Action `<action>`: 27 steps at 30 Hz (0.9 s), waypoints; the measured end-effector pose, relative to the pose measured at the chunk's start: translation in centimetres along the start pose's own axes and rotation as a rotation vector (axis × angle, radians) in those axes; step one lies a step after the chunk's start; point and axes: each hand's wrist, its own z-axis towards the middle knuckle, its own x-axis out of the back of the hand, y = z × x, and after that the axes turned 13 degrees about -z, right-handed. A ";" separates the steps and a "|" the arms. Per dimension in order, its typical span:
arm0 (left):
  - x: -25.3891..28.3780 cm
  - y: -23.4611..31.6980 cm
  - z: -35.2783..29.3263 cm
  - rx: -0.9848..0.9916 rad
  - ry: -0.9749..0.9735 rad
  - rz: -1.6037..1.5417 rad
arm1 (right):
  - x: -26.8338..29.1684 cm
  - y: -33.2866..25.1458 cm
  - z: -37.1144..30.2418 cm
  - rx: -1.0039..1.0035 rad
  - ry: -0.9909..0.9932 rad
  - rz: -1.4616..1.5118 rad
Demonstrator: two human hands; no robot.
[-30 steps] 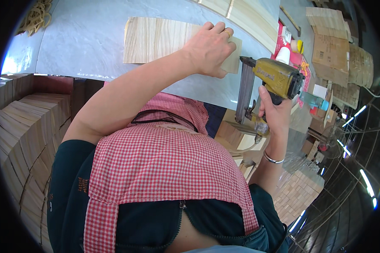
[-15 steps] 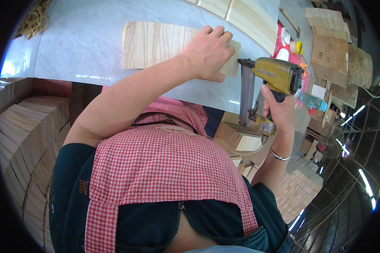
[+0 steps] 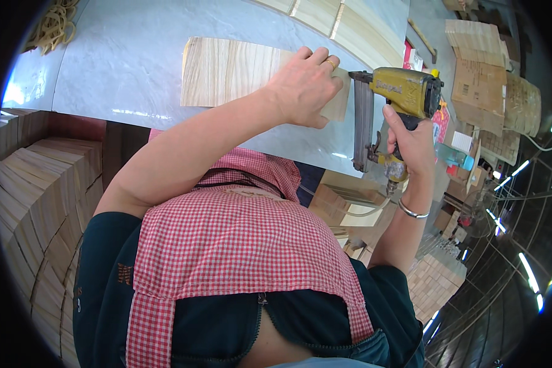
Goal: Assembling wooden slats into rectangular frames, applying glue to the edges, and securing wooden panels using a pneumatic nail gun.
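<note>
My left hand (image 3: 305, 87) spans a pale striped wooden piece (image 3: 230, 72) on the table, thumb at its near edge and fingers curled toward the far one. The hand covers part of the piece near its right end. In my right hand (image 3: 414, 145) is the handle of a yellow and black pneumatic nail gun (image 3: 402, 89), its long magazine pointing toward me. The gun's dark nose sits at the far right corner of the wooden piece; whether they touch, I cannot tell. An air hose (image 3: 374, 213) hangs from the gun's handle.
The pale marbled table (image 3: 116, 67) carries rubber bands (image 3: 54, 27) at far left and wooden panels (image 3: 316, 13) at the far edge. Stacked wooden pieces (image 3: 46, 184) stand to the left, cardboard boxes (image 3: 478, 86) to the right. A bluish bottle (image 3: 457, 158) lies beyond my right hand.
The nail gun in my right hand has moved away from me, its nose shifting toward the far corner of the wooden piece. My left hand keeps its hold.
</note>
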 end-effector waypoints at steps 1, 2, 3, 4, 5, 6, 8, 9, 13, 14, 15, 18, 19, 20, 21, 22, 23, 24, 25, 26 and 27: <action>0.1 0.1 0.0 0.003 -0.005 0.001 | 0.0 0.1 0.1 -0.006 -0.004 0.001; 0.1 0.1 0.0 0.005 -0.011 0.003 | 0.0 0.1 0.1 -0.012 -0.008 0.002; 0.2 0.1 0.0 0.007 -0.016 0.005 | 0.1 0.2 0.1 -0.017 -0.011 0.004; 0.2 0.1 0.0 0.006 -0.016 0.005 | 0.2 0.2 0.2 -0.018 -0.010 0.004; 0.1 0.0 -0.1 0.004 -0.016 -0.018 | 0.5 0.3 0.5 -0.023 -0.030 -0.025; 0.1 -0.1 -0.2 0.003 -0.016 -0.040 | 0.8 0.3 0.9 -0.026 -0.051 -0.055; 0.3 -0.4 -0.8 0.006 -0.014 -0.080 | 1.1 0.2 1.2 -0.028 -0.096 -0.114; 1.0 -0.3 -1.8 0.000 0.019 -0.030 | 1.1 0.0 1.2 -0.016 -0.101 -0.112; 7.4 -3.2 -7.9 0.041 0.026 0.180 | 0.8 0.4 -0.8 0.023 0.011 -0.030; 9.0 -4.7 -9.9 0.067 0.026 0.227 | 0.6 0.6 -1.5 0.024 0.005 -0.026; 10.0 -5.7 -11.2 0.091 0.025 0.272 | 0.6 0.8 -2.4 0.005 0.004 -0.026; 10.9 -6.1 -12.2 0.152 -0.010 0.153 | 0.5 0.8 -4.7 -0.034 -0.001 -0.029; 10.5 -6.0 -12.1 0.108 0.043 0.162 | 0.4 0.8 -5.2 -0.027 -0.004 -0.027; 9.7 -5.8 -11.7 0.062 0.096 0.169 | -0.1 0.6 -5.8 -0.012 -0.010 -0.019; 8.9 -5.5 -11.1 0.063 0.098 0.167 | -0.8 0.6 -6.5 -0.001 -0.013 -0.015; 8.2 -4.9 -10.3 0.077 0.113 0.139 | -1.2 0.5 -7.1 0.008 -0.014 -0.012; 7.7 -4.5 -9.6 0.091 0.128 0.111 | -1.5 0.4 -7.5 0.016 -0.014 -0.009; 7.3 -4.4 -9.2 0.086 0.128 0.106 | -1.7 0.4 -7.8 0.011 -0.010 -0.011; 7.0 -4.4 -8.9 0.099 0.124 0.076 | -1.8 0.4 -8.0 -0.002 -0.015 -0.012; 6.7 -4.4 -8.6 0.113 0.120 0.046 | -2.0 0.4 -8.2 -0.013 -0.022 -0.012; 6.5 -4.4 -8.4 0.129 0.116 0.017 | -2.1 0.4 -8.2 -0.023 -0.030 -0.013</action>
